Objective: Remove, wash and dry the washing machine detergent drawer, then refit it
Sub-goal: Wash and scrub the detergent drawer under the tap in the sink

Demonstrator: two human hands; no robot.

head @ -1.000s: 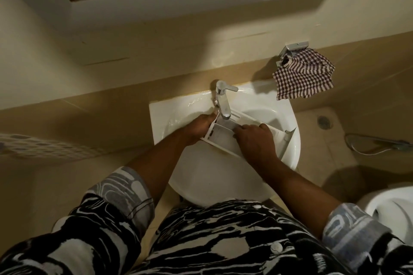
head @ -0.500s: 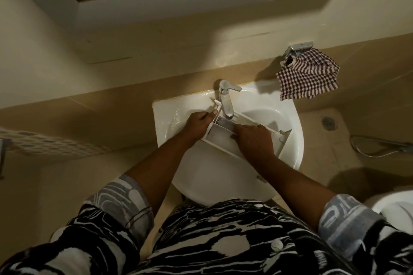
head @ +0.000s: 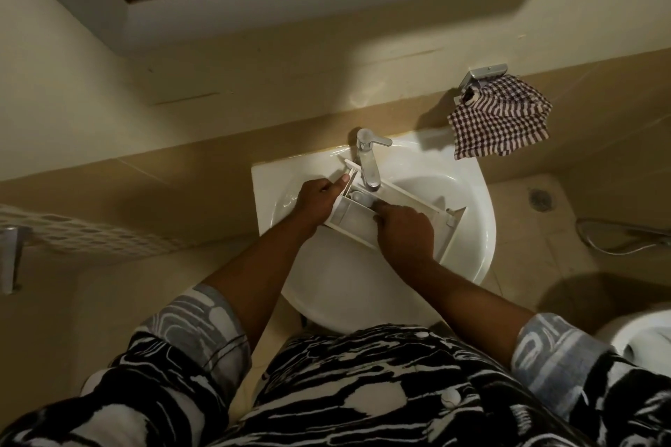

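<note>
The white detergent drawer [head: 410, 198] lies across the white washbasin [head: 468, 239], its left end under the chrome tap [head: 367, 163]. My left hand [head: 319, 201] grips the drawer's left end, thumb laid along its raised edge. My right hand [head: 403, 234] rests on the drawer's middle with its fingers reaching into the compartments; their tips are hidden. Whether water runs from the tap I cannot tell.
A checked cloth [head: 501, 123] hangs from a metal holder [head: 483, 74] on the wall right of the basin. A toilet rim [head: 642, 341] shows at lower right, a hose [head: 617, 239] and floor drain [head: 541, 198] beyond it. A patterned towel [head: 83, 236] hangs at left.
The drawer and both hands have stayed over the basin. My right hand has shifted slightly along the drawer's compartments, and my view has drifted a little.
</note>
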